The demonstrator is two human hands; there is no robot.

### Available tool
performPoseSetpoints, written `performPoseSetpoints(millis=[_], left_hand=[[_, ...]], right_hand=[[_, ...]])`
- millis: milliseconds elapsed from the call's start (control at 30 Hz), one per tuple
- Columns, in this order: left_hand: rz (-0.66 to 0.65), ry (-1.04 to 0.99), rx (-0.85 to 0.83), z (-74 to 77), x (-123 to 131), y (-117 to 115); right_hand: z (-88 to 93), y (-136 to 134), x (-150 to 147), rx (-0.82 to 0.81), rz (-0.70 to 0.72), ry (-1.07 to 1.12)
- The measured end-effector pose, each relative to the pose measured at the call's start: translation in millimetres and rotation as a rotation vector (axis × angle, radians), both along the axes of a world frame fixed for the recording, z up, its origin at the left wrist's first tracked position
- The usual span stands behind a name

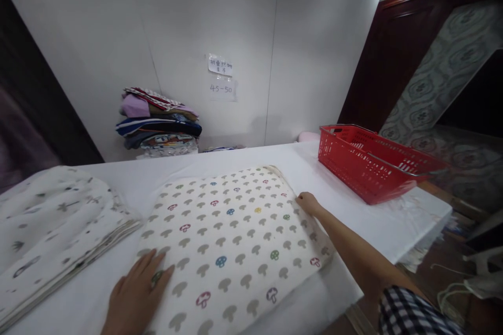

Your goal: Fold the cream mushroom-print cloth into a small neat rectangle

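A cream cloth [236,241] printed with grey and coloured mushrooms lies folded into a rough rectangle on the white table. My left hand [137,290] rests flat on its near left edge, fingers stretched out, with a ring on one finger. At the cloth's right edge, my right hand [308,203] has its fingers closed on the border, pinching it. The cloth's far right corner shows a slightly raised, layered edge.
Another folded white cloth [58,225] with small dark prints lies at the left. A red plastic basket [353,167] stands at the right end of the white table [306,165]. Folded clothes [159,125] are stacked by the wall, below two paper labels [222,89].
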State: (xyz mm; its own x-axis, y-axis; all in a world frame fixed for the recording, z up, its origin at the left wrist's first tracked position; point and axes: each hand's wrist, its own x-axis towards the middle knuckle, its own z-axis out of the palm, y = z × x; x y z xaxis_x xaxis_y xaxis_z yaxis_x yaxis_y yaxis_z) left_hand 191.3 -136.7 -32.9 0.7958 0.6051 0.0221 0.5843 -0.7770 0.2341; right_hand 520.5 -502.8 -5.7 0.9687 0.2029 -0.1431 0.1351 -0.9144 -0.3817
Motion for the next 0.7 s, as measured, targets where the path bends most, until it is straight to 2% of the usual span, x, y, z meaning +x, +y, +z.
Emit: performPoseSetpoints(millis=[267,400,533,700], left_hand=[[-0.015,0.015,0.006,-6.1,-2,7],[-0.028,-0.001,0.034,-10.2,-1,10],[-0.033,-0.001,0.042,-12.2,-1,12],[-0.054,0.016,0.033,-11.8,-2,13]], right_hand=[[6.9,3,-8,0.178,-0.01,0.156],[7.7,5,-10,0.203,-0.019,0.192],[8.2,9,-11,0.182,0.01,0.184],[7.0,9,-8,0.063,0.009,0.098]])
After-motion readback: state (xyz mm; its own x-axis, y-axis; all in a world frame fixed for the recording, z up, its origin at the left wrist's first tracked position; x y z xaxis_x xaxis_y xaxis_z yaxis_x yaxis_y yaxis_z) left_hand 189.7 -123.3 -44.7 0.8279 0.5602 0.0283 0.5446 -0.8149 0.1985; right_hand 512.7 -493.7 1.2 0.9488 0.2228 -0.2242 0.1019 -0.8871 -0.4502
